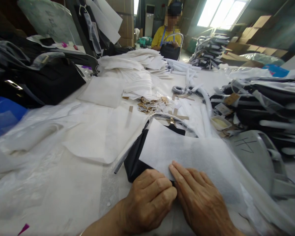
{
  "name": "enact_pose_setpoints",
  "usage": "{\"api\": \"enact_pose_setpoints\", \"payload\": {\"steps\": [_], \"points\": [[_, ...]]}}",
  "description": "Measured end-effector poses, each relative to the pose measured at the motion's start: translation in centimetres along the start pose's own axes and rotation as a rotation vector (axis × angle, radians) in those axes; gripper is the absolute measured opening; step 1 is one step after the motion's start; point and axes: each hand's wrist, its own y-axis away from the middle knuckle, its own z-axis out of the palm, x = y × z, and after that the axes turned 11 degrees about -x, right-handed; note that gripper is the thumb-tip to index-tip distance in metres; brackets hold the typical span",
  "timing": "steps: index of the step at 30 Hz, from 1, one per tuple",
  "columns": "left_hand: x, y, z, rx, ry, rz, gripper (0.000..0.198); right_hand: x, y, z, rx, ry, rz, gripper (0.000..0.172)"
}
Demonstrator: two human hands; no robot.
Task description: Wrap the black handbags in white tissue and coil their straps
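Note:
A black bag (135,157) lies on the white-covered table, with a tassel at its left side and a gold clasp (171,120) near its far edge. Over much of the bag is a white sheet (191,152) that extends to the right. My left hand (151,200) is closed at the bag's near edge; what its curled fingers pinch is hidden. Beside it, my right hand (199,196) lies with fingers stretched out, pressing on the sheet's near edge. The two hands almost touch.
White sheets (135,68) are piled beyond the bag, near a heap of tags (152,105). Black bags (56,78) stand at left; more are stacked (272,111) at right, near a grey tool-like object (253,157). Across the table is a person in yellow (159,36).

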Motion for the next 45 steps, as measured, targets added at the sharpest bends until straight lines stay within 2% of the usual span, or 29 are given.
{"api": "enact_pose_setpoints", "payload": {"steps": [4, 7, 11, 14, 18, 20, 22, 25, 27, 30, 32, 35, 41, 45], "points": [[0.1, 0.2, 0.9, -0.008, -0.165, -0.158, 0.029, 0.4, -0.3, -0.2, -0.038, -0.136, 0.071, 0.036], [0.1, 0.5, 1.3, 0.023, -0.159, -0.210, 0.033, 1.2, -0.8, -0.6, -0.045, -0.338, 0.158, 0.031], [0.2, 0.7, 1.1, 0.114, -0.149, -0.229, 0.036, 2.4, -1.5, -1.4, -0.057, -0.672, 0.422, 0.021], [0.3, 0.7, 0.9, 0.161, -0.147, -0.212, 0.036, 3.0, -1.7, -1.9, -0.061, -0.870, 0.653, 0.025], [0.3, 0.4, 0.9, 0.195, -0.158, -0.217, 0.033, 3.3, -1.6, -1.9, -0.006, -1.076, 0.795, 0.032], [0.3, 0.2, 1.0, 0.118, -0.109, -0.222, 0.030, 3.3, -1.5, -1.8, -0.009, -1.126, 0.796, 0.032], [0.3, -0.3, 1.0, -0.045, -0.031, -0.261, 0.028, 3.2, -1.4, -1.5, -0.045, -1.140, 0.762, 0.031], [0.0, -2.0, 0.5, -0.294, 0.033, -0.403, 0.033, 3.1, -1.3, -0.9, -0.087, -1.155, 0.729, 0.032], [-0.2, -3.6, 0.1, -0.420, -0.002, -0.489, 0.030, 3.1, -1.2, -0.5, -0.077, -1.179, 0.733, 0.032], [-0.6, -5.7, 0.0, -0.611, -0.132, -0.551, 0.009, 3.1, -1.0, -0.2, -0.054, -1.204, 0.740, 0.031], [-0.6, -6.6, 0.4, -0.703, -0.220, -0.558, 0.011, 3.1, -0.9, -0.2, -0.033, -1.208, 0.746, 0.031], [-0.5, -6.9, 1.2, -0.742, -0.304, -0.556, 0.015, 3.0, -0.7, -0.2, 0.007, -1.215, 0.743, 0.030], [-0.6, -6.8, 1.8, -0.731, -0.326, -0.506, 0.014, 2.6, -0.5, 0.5, 0.037, -1.204, 0.674, 0.030], [-0.7, -7.1, 2.5, -0.729, -0.376, -0.568, 0.021, 2.4, -0.6, 0.5, 0.045, -1.141, 0.646, 0.029]]}}
